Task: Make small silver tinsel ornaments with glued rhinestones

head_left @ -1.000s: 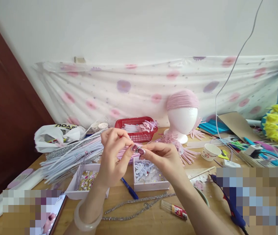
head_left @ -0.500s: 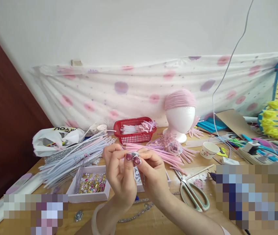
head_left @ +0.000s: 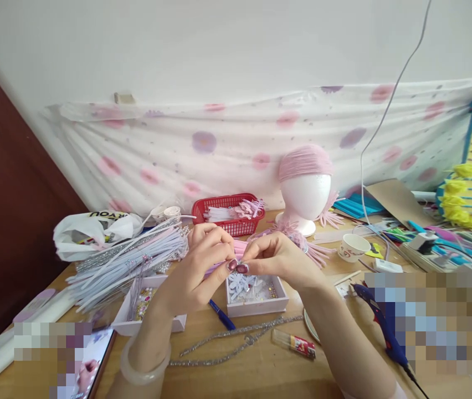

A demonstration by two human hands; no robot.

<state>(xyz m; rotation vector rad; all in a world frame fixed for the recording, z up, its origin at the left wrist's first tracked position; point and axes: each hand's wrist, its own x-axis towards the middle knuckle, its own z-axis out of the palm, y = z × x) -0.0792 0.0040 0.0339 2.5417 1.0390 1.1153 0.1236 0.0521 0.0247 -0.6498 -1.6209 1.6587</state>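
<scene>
My left hand (head_left: pixel 198 272) and my right hand (head_left: pixel 280 257) meet above the table, closed, with thumb tips side by side. They pinch a small silvery piece, mostly hidden by the fingers; its exact kind does not show. Just below is a white box (head_left: pixel 256 308) holding pale blue flower shapes (head_left: pixel 241 286) and small beads. Behind my left wrist stands another white box (head_left: pixel 126 327) with gold and pink gems, partly covered. Silver glittery strands (head_left: pixel 215 338) lie between my forearms, near a blue pen (head_left: pixel 221 316) and a lighter (head_left: pixel 294 343).
Pale pipe cleaners (head_left: pixel 115 271) pile up at left beside a white plastic bag (head_left: pixel 73 238). A red basket (head_left: pixel 223 227) and a foam head (head_left: pixel 306 197) stand behind. To the right are a paper cup (head_left: pixel 353 247), a blue glue gun (head_left: pixel 379 321) and a power cord. Scissors (head_left: pixel 309 327) are partly behind my right forearm.
Both hands have turned, knuckles now higher and wrists farther apart, still pinching together. The box of flower shapes, the pen and the lighter have come into clearer view; the right forearm now covers most of the scissors.
</scene>
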